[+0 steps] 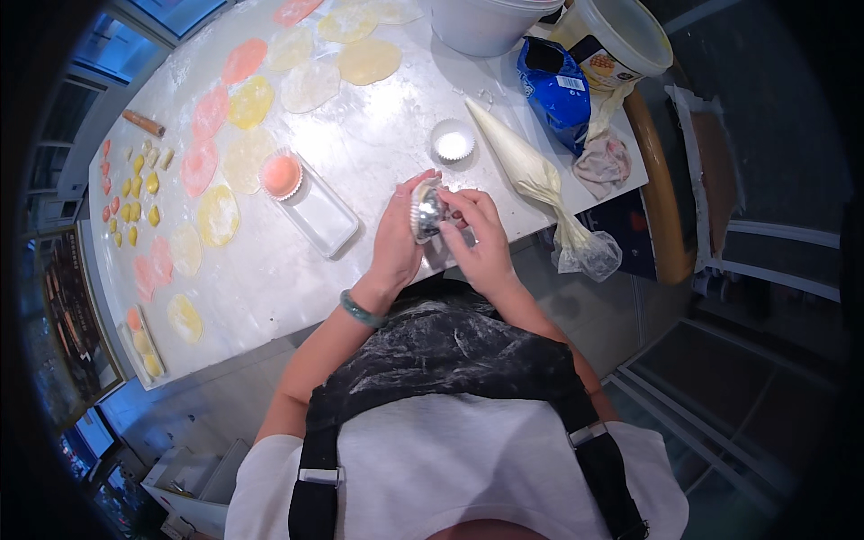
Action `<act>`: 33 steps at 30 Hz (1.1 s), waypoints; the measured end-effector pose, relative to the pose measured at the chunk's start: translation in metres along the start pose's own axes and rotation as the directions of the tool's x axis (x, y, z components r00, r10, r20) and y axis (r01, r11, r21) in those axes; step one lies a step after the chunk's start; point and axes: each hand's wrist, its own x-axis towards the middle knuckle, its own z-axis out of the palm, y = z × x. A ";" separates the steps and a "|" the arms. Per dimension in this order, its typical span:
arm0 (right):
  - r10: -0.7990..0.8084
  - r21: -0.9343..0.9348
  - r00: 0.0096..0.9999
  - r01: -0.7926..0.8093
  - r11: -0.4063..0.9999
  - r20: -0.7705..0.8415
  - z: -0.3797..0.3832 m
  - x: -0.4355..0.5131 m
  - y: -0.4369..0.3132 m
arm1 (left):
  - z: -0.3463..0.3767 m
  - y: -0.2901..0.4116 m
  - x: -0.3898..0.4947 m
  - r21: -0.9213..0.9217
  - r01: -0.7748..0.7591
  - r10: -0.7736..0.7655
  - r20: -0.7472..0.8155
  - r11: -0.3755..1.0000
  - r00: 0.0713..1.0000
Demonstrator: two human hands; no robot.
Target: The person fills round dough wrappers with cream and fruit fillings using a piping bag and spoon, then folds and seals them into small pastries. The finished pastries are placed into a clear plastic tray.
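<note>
A small shiny metal mould (430,210) is held up between my two hands near the table's front edge. My left hand (397,244) cups it from the left, where a pale fluted paper cup edge (414,214) shows against it. The fingertips of my right hand (482,246) grip the mould from the right. What lies inside or under it is hidden. Just beyond my hands stands a white fluted paper cup (453,143). To the left, a pink dough ball (282,175) in another paper cup sits at the far end of a white tray (322,219).
Pink, yellow and cream dough discs (219,214) spread over the floured table (283,283). Small dough pieces (135,211) and a rolling pin (143,123) lie far left. A filled piping bag (516,152), blue packet (555,101), cloth (603,164) and tubs (489,30) occupy the right.
</note>
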 end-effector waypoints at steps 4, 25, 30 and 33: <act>-0.255 -0.363 0.931 0.340 0.868 0.263 -0.013 0.028 -0.043 | 0.011 0.030 -0.028 -0.439 0.115 -0.085 0.087 0.891 0.993; 0.581 0.223 0.663 -0.727 0.649 0.472 0.014 0.053 0.011 | -0.055 0.072 -0.083 -0.230 0.054 -0.135 -0.350 0.972 0.927; 0.247 -0.735 0.949 -0.023 0.678 0.198 0.025 0.062 -0.007 | -0.072 0.080 -0.092 -0.218 0.027 -0.126 -0.455 0.976 0.881; 0.109 -0.535 0.948 0.072 0.841 0.300 0.052 0.070 -0.027 | -0.079 0.080 -0.076 -0.188 -0.075 -0.033 -0.512 0.979 0.858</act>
